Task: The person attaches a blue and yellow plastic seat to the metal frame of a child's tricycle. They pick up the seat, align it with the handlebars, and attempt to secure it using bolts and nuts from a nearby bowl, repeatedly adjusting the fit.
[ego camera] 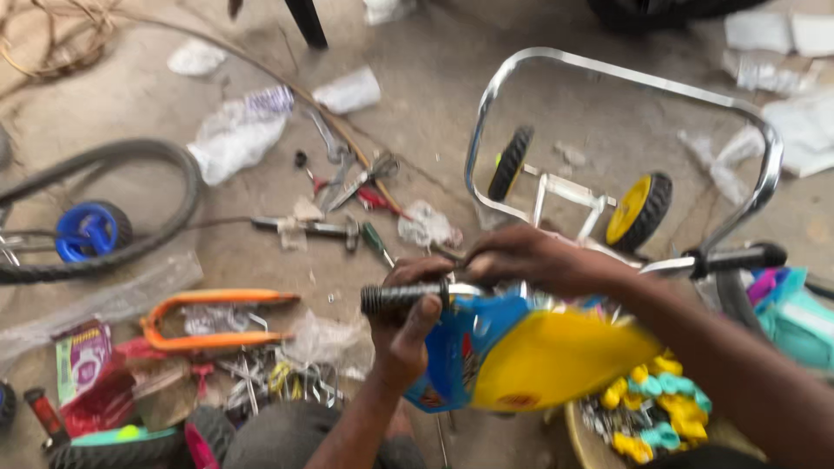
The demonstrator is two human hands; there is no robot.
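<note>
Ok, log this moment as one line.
left hand: grips handlebar grip | right hand: on handlebar centre | yellow-blue plate: under bar | floor: tools, wheels

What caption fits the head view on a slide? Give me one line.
Left hand grips a black handlebar grip while the right hand steadies a blue-and-yellow plate, tools scattered across the floor.

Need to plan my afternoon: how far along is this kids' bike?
Done: training wheels sit on their bracket. In hand: left hand holds the handlebar grip, right hand works on the bar above the yellow-blue front plate. Left: orange fork and tyre lie loose.
</note>
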